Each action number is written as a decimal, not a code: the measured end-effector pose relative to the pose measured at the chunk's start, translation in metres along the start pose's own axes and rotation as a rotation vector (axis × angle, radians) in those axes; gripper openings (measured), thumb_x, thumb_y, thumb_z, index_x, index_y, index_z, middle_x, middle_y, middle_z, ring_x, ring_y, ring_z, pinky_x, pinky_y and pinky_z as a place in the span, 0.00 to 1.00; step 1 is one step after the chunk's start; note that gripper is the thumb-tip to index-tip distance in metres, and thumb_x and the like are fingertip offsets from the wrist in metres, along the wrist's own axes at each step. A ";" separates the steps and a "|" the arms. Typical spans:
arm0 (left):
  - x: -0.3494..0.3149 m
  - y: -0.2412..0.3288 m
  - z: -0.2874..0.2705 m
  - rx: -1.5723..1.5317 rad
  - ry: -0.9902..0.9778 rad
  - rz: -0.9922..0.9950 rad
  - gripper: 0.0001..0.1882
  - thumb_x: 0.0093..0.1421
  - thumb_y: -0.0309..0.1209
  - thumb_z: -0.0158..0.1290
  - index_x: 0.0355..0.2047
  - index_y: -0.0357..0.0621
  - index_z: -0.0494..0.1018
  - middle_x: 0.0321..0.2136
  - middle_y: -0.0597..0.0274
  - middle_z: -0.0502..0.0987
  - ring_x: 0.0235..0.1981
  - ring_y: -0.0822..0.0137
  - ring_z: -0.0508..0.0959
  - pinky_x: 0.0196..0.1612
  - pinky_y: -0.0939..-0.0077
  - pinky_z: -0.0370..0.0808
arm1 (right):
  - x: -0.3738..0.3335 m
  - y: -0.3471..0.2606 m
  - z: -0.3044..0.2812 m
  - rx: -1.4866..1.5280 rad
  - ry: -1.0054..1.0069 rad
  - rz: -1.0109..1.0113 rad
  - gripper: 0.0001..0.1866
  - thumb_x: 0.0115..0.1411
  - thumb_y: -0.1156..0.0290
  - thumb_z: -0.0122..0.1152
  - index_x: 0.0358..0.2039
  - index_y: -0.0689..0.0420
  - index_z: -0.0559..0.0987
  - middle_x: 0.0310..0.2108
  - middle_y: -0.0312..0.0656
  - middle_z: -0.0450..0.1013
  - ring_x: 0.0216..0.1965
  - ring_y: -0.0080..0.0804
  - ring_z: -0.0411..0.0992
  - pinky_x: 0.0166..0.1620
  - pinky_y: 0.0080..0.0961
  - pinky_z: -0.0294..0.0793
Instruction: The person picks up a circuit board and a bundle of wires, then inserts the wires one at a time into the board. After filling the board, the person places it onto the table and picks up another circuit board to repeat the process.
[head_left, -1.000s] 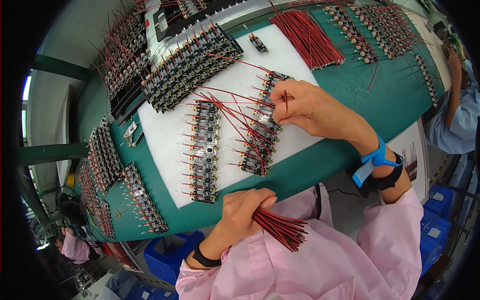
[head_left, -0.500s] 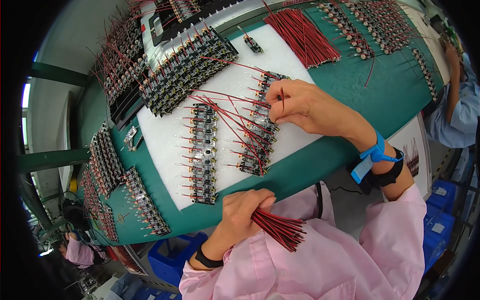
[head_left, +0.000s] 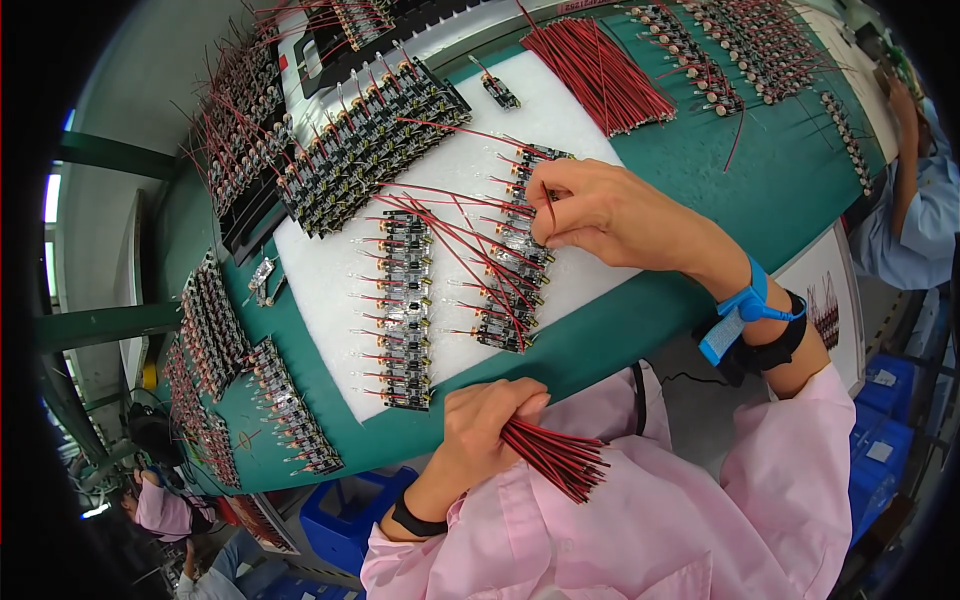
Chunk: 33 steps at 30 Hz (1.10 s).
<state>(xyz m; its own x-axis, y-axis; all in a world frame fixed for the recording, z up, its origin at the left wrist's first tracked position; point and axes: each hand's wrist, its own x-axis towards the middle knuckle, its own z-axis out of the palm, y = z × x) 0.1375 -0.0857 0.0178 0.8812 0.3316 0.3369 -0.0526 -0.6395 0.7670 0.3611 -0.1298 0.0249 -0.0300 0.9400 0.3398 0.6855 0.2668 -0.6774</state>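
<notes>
At the table's near edge, my left hand (head_left: 485,425) is closed around a bundle of red-and-black wires (head_left: 560,458), whose ends fan out to the right. My right hand (head_left: 600,215) pinches a red wire (head_left: 549,208) over the upper part of the right-hand row of small circuit boards (head_left: 515,260). Several loose red wires lie slantwise across that row. To its left, a second row of circuit boards (head_left: 405,315) lies upright on the white foam sheet (head_left: 330,330), short red leads sticking out leftward. My right fingers hide some boards.
A dense block of circuit boards (head_left: 370,145) covers the foam's far left corner, with a single board (head_left: 500,92) beside it. A big pile of red wires (head_left: 600,75) lies at the back. More boards (head_left: 290,405) sit on the green mat (head_left: 700,230). Co-workers sit at both sides.
My right hand has shifted very slightly left and the wire in its fingers has tilted. My left hand keeps its hold on the wire bundle.
</notes>
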 end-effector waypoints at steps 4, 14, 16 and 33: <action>0.001 0.001 0.000 0.001 -0.021 -0.013 0.03 0.46 0.23 0.50 0.20 0.37 0.67 0.11 0.62 0.67 0.10 0.69 0.67 0.15 0.82 0.62 | 0.000 -0.001 -0.001 -0.014 -0.005 0.005 0.05 0.40 0.79 0.54 0.18 0.58 0.68 0.24 0.37 0.60 0.27 0.32 0.61 0.31 0.24 0.61; 0.007 0.014 -0.012 -0.102 0.230 -0.203 0.08 0.43 0.17 0.50 0.27 0.36 0.66 0.09 0.65 0.63 0.08 0.73 0.62 0.14 0.83 0.58 | 0.000 -0.030 -0.009 0.061 0.030 0.038 0.05 0.39 0.77 0.55 0.19 0.59 0.68 0.24 0.38 0.60 0.28 0.33 0.61 0.31 0.24 0.61; 0.014 0.019 -0.016 -0.122 0.283 -0.286 0.09 0.43 0.18 0.50 0.27 0.36 0.66 0.08 0.65 0.62 0.08 0.74 0.61 0.14 0.84 0.58 | -0.002 -0.051 -0.010 -0.011 -0.045 -0.021 0.05 0.41 0.77 0.54 0.20 0.60 0.67 0.24 0.40 0.61 0.28 0.34 0.62 0.32 0.25 0.61; -0.002 0.015 -0.014 0.407 0.050 -0.411 0.27 0.39 0.21 0.49 0.43 0.40 0.59 0.11 0.56 0.65 0.11 0.57 0.67 0.15 0.70 0.62 | 0.008 -0.010 -0.021 -0.253 0.102 0.413 0.04 0.45 0.75 0.44 0.20 0.63 0.63 0.22 0.46 0.62 0.27 0.40 0.61 0.32 0.32 0.60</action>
<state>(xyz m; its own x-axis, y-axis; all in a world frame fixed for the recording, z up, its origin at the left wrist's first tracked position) 0.1282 -0.0864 0.0366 0.7674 0.6350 0.0888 0.4825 -0.6631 0.5723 0.3692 -0.1297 0.0474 0.3441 0.9274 0.1471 0.7808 -0.1956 -0.5934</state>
